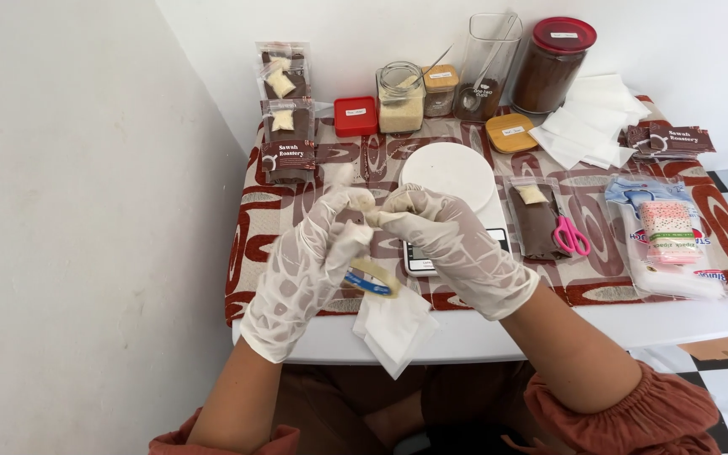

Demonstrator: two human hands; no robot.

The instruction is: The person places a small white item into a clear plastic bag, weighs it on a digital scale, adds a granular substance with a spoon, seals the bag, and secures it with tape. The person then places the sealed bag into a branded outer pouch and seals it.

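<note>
The left hand (309,261), in a white glove, is closed around a tape roll (371,279) that hangs at its 4 o'clock. At 2 o'clock its fingertips meet the right hand (452,244), which pinches a small white filter bag (374,217) between both hands, above the scale (455,190).

Pink scissors (572,236), red-lidded jar (552,66), white scale (450,177)
</note>
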